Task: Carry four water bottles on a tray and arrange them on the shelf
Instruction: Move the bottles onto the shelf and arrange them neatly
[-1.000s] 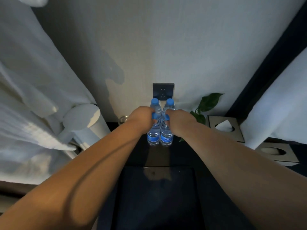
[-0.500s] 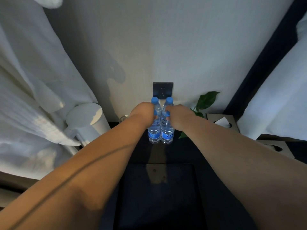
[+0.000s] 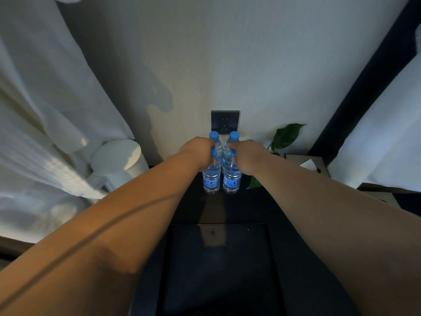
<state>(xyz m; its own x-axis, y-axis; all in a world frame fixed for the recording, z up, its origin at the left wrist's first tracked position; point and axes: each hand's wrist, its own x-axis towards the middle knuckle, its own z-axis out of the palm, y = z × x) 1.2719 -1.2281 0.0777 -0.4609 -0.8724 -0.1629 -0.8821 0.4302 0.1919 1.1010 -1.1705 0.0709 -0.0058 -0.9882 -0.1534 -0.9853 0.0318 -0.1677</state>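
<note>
As nothing has shifted since a second ago, we log left hand and right hand gripping the front bottles by their necks, all four apparently standing on the shelf; release remains.

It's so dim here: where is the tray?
In the head view the dark tray lies bottom centre, between the two forearms, nearer the person than the water bottles by the wall.

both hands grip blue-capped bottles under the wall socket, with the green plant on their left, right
Not quite: the head view shows the green plant right of the bottles, not left. The rest holds: left hand and right hand grip blue-capped bottles under the wall socket.
</note>
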